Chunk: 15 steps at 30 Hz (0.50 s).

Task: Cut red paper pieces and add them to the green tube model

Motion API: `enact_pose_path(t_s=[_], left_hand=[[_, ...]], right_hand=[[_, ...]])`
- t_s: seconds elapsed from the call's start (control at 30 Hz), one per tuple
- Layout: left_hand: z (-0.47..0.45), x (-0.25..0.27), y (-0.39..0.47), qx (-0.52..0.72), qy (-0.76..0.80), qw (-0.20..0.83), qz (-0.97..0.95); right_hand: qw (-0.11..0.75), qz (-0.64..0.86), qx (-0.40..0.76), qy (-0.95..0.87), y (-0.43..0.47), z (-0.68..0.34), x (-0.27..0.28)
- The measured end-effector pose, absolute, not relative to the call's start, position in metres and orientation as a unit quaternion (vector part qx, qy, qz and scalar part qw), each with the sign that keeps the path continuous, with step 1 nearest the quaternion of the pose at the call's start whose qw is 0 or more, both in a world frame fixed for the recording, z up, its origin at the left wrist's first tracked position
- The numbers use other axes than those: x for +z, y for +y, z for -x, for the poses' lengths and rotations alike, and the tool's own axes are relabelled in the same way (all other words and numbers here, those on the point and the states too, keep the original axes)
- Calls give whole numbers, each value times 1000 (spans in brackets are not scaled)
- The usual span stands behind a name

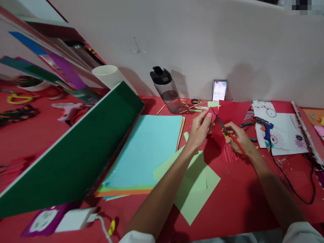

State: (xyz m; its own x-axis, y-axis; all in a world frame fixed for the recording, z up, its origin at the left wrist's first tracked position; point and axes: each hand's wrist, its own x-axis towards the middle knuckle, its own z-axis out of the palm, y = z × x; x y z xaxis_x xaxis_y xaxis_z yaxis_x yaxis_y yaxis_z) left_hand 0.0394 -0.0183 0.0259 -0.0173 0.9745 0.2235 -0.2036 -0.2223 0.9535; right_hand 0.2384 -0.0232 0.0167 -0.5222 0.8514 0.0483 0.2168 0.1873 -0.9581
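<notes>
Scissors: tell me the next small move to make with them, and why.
Probably one short snip into the small red piece, holding it steady. The left hand pinches it up off the table, while the right hand grips the scissors, which point toward it and overlap its edge in this view. Whether they are open is hard to tell, so check first.

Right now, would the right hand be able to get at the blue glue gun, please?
Probably not until it is free: the right hand holds the scissors. The blue glue gun lies nearby, with nothing tall apparently between.
</notes>
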Motion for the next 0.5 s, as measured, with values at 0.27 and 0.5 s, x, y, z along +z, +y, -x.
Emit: enact_pose_path(t_s=[0.27,0.5], left_hand=[[-30,28,-17,544,398,462,-576],[-24,31,-14,561,424,416,-577]], right_hand=[[303,382,508,-710,-21,-244,15],[275,380,514,-718,-18,-253,15]])
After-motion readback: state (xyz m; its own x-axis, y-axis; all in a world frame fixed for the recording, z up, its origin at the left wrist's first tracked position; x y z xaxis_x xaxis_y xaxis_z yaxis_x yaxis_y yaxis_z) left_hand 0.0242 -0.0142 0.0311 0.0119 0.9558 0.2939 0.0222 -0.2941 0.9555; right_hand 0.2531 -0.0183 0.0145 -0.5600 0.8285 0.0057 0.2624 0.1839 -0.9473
